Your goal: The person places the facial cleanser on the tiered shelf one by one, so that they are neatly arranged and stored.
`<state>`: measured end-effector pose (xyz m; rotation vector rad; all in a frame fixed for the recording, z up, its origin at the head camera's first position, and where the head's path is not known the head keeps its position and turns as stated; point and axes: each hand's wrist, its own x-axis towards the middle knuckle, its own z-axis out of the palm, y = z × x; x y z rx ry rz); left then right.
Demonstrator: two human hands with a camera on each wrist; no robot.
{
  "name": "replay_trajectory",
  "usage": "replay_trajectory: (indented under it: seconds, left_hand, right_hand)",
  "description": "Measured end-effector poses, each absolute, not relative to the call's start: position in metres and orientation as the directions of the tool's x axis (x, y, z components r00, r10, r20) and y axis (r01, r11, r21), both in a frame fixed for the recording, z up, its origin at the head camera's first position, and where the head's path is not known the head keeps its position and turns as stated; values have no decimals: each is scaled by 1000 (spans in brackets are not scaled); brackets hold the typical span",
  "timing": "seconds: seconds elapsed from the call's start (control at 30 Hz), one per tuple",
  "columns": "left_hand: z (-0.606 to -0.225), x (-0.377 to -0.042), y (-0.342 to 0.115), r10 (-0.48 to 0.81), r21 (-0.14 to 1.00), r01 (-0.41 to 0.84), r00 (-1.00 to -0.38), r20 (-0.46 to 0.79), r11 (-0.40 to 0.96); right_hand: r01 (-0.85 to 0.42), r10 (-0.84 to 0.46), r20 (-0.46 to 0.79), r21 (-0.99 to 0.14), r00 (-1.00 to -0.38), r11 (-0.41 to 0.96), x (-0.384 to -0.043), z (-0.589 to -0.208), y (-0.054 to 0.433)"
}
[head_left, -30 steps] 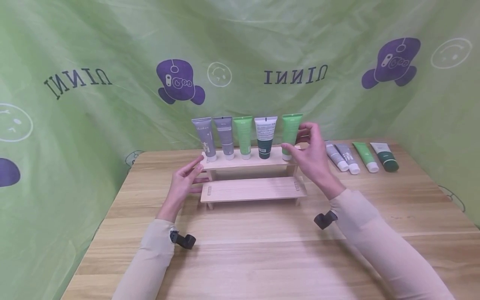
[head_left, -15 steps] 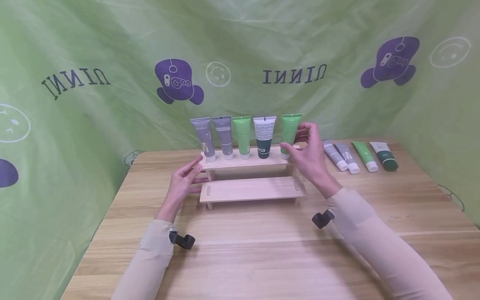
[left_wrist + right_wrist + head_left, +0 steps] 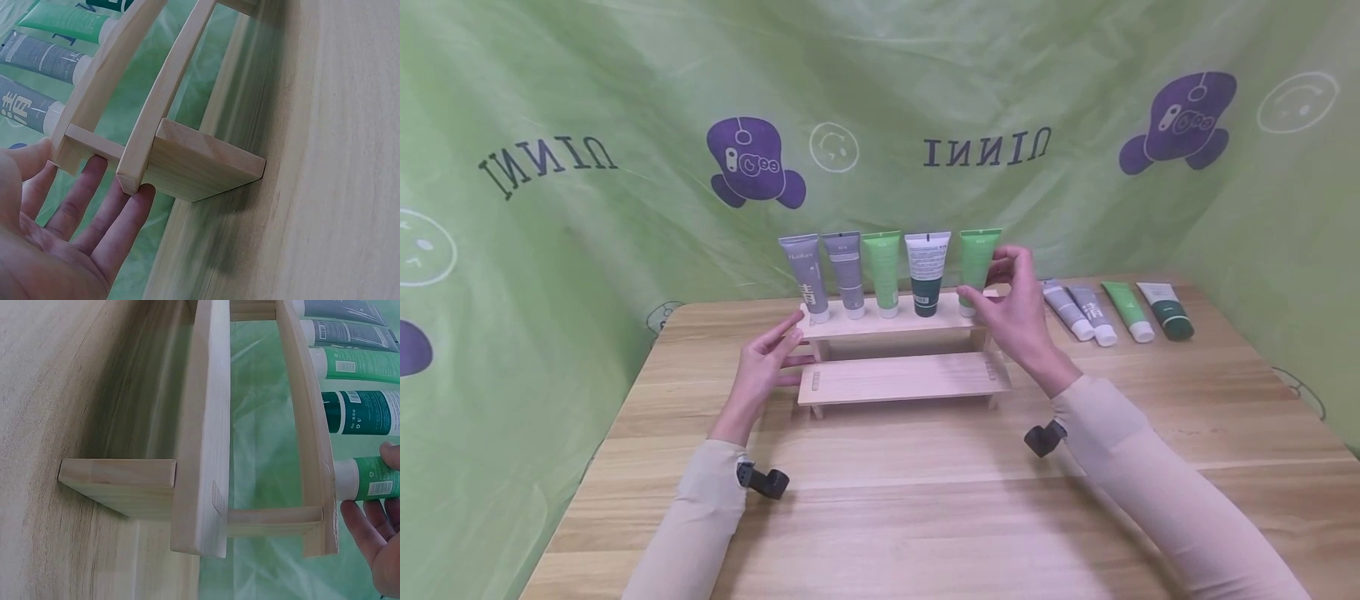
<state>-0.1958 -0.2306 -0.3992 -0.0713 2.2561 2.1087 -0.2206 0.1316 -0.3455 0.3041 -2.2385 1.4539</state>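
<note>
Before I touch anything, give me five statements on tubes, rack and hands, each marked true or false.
1. The right hand holds a green tube. True.
2. The left hand grips a gray tube. False: it touches the two-tier wooden rack's left end.
3. The standing white-and-dark-green tube is between two green tubes. True.
4. Four lying tubes are right of the rack. True.
5. The standing tubes' caps point up. False: they point down.

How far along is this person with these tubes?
Looks done: four tubes stand in a row on the upper shelf. In hand: the right hand holds a green tube at that shelf's right end, while the left hand touches its left end. Probably left: four more tubes lie on the table, and none stands on the lower shelf.
</note>
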Motion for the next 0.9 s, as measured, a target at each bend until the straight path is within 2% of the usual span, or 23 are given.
replay_trajectory:
  seconds: [0.5, 0.9]
  left_hand:
    - [-400, -195, -227, -18, 993, -98, -995, -97, 71]
    - [-400, -196, -231, -3, 996, -71, -997, -71, 61]
  right_hand:
    - [-398, 9, 437, -827, -899, 397, -215, -346, 148]
    - [-264, 74, 320, -872, -945, 412, -209, -340, 215]
